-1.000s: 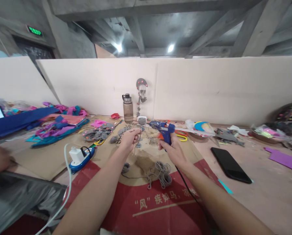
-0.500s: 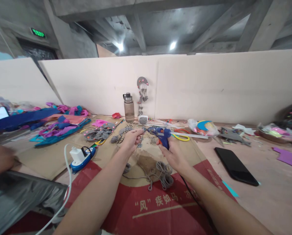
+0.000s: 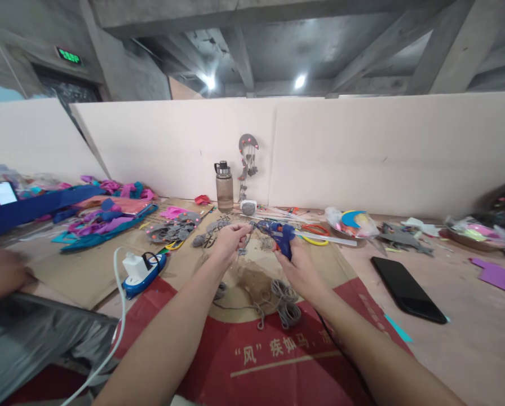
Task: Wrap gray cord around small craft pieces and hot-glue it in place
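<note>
Head view: nearest, gray cord coils lie on the surface between the forearms. Beyond them, the left hand pinches a gray cord piece, fingers closed on it. The right hand is clenched round the blue glue gun, nozzle just beside that piece. Judged step: glue application, which calls for a steady nozzle and a still piece. Far off stands a water bottle.

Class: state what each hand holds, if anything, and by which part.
The right hand grips the blue plastic hot-glue gun by its handle. The left hand pinches a thin grey cord between its fingertips.
</note>
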